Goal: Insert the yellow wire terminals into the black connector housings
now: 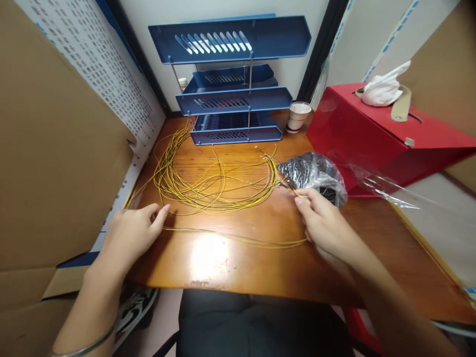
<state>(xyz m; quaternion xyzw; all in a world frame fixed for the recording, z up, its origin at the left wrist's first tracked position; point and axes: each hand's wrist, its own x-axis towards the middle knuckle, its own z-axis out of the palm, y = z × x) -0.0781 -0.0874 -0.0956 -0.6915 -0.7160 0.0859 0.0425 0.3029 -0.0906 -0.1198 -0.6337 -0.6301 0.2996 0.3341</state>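
Thin yellow-and-dark wires [232, 239] run across the front of the wooden table between my two hands. My left hand [136, 230] is at the left side, its fingers curled over these wires; its lower fingers are hidden beneath the palm. My right hand [322, 218] pinches the wires' end between thumb and forefinger, beside a clear plastic bag [314, 171] with black contents. Dark tips stick out past the right fingertips. Behind my hands lies a loose coil of similar yellow wires [208, 202], with small pale ends gathered at its right.
A blue tiered tray rack [234, 101] stands at the back. To its right are a paper cup [297, 117] and a red box [357, 131] with white tissue and a tape roll [401, 105] on top. Cardboard [55, 148] walls the left side. The table's front edge is close.
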